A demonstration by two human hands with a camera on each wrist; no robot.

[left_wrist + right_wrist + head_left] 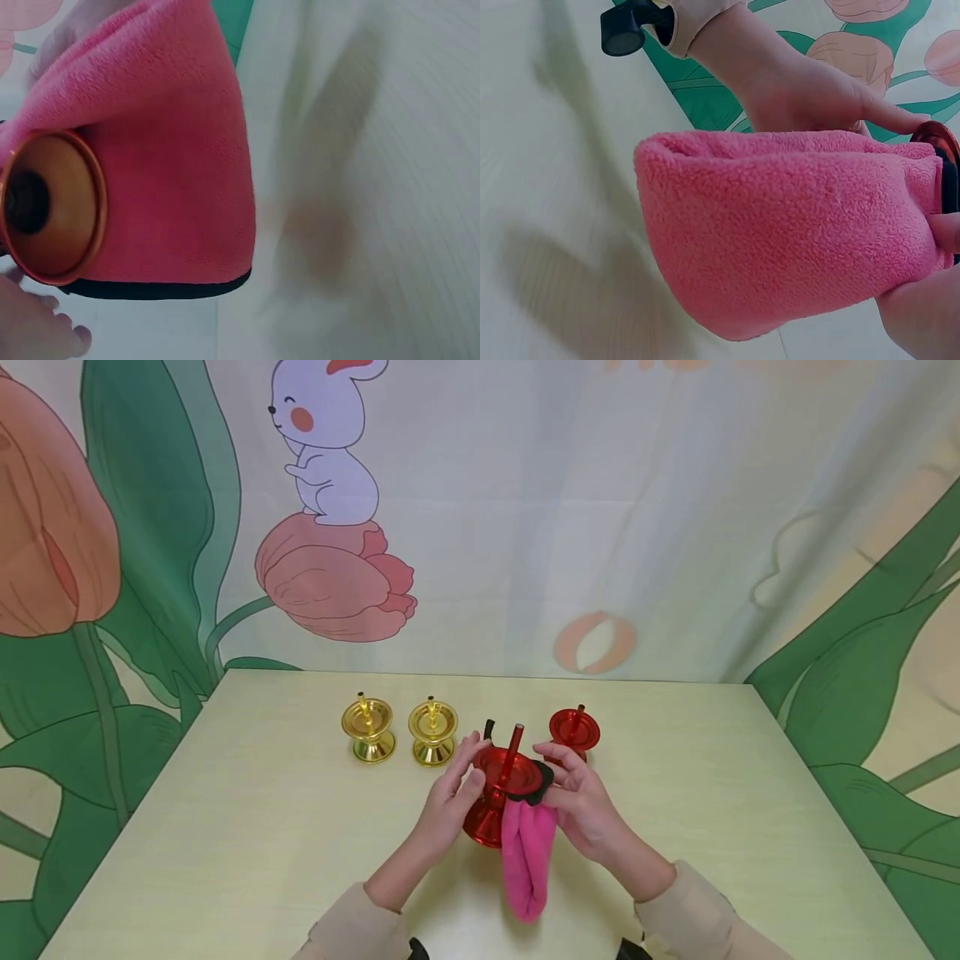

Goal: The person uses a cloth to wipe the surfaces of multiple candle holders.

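A shiny red candle holder (486, 817), with a dish at its top and a thin upright tube, is tilted above the table between both hands. My left hand (447, 799) holds its dish by the left rim. From the right, my right hand (588, 806) grips a pink fleece cloth (529, 860) with a black edge against that rim. The cloth hangs down in a fold in front of the holder. In the left wrist view the hollow underside of the holder's base (64, 206) shows beside the cloth. The right wrist view has the cloth (780, 232) covering most of the holder.
Two gold candle holders (368, 731) stand side by side at the back of the table (247, 827), left of my hands. Another red candle holder (574, 728) stands behind my right hand. A printed curtain (487, 527) with a rabbit and tulips hangs beyond the table's far edge.
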